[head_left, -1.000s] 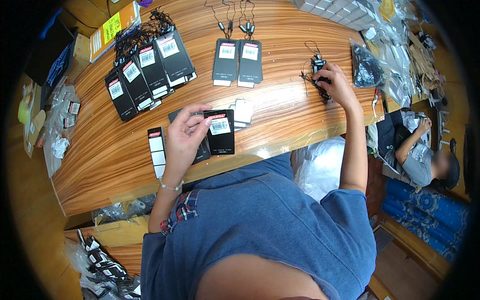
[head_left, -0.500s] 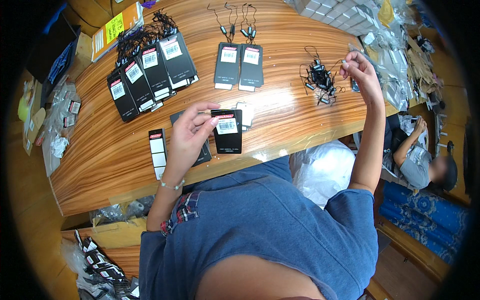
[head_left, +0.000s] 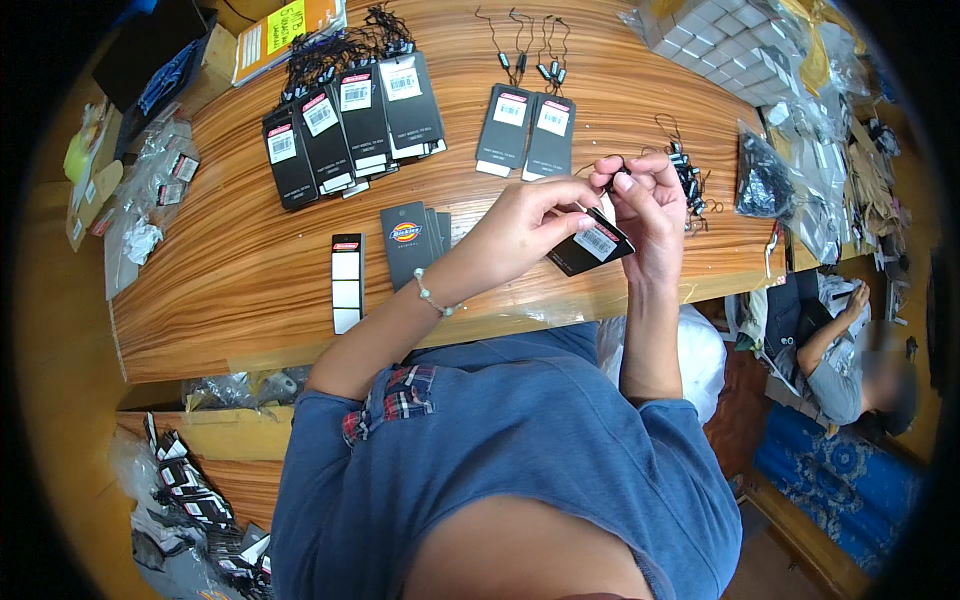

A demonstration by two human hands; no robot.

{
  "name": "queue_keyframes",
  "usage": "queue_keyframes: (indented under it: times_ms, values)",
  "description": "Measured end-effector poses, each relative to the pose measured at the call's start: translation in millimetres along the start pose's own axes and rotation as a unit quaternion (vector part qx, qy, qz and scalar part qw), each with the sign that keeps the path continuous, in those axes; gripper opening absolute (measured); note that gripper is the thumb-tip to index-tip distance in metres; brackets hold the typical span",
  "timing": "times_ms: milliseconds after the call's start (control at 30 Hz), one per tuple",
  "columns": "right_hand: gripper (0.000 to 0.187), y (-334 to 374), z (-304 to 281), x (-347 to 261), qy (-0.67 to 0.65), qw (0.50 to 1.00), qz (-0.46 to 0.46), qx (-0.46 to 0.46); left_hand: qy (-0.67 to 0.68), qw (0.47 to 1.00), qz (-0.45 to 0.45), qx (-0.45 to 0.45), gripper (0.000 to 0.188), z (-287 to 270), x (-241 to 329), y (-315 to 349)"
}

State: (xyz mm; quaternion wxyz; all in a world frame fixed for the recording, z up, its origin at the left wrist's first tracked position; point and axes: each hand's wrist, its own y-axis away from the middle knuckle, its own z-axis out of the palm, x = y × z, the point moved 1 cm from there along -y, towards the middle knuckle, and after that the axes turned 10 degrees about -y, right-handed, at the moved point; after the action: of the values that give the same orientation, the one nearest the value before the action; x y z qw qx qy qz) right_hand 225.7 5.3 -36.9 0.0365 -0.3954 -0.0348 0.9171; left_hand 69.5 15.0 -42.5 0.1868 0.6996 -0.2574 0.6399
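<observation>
My left hand (head_left: 535, 222) pinches a black hang tag (head_left: 597, 248) with a white barcode sticker, tilted above the table's front part. Close against it, my right hand (head_left: 652, 215) has its fingertips closed on a black tag string (head_left: 617, 180) at the tag's upper corner. Whether the string passes through the tag's hole is hidden by my fingers. Behind my right hand lies a pile of black tag strings (head_left: 690, 178). Left of my left forearm are grey hang tags (head_left: 405, 255) and a strip with white stickers (head_left: 346, 288).
Strung tags lie in overlapping rows (head_left: 352, 125) at the back left. Two more tag stacks (head_left: 503, 125) sit mid-table. White boxes (head_left: 700, 40) and a clear bag of black strings (head_left: 762, 175) stand at the right. A co-worker (head_left: 835, 365) sits beyond the table's right side.
My right hand has come left from the string pile with a string. My left hand has carried the black tag rightward, and both hands now meet at it. The view has shifted slightly.
</observation>
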Motion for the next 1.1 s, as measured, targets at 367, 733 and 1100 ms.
queue_keyframes:
  times_ms: [367,733,1100]
  values:
    - [0.010,-25.7,-14.4,-21.7,-0.082,0.994,-0.060,0.047,-0.006,0.996,-0.061,-0.068,0.016,1.3,-10.2,21.0]
    - [0.012,-5.4,26.8,-29.9,0.132,0.986,-0.086,-0.052,0.032,0.977,0.001,0.211,0.016,-35.8,7.5,26.7]
    - [0.012,4.2,63.6,13.5,0.412,0.894,-0.163,-0.073,-0.017,0.961,0.033,0.273,0.010,-37.9,20.6,25.3]
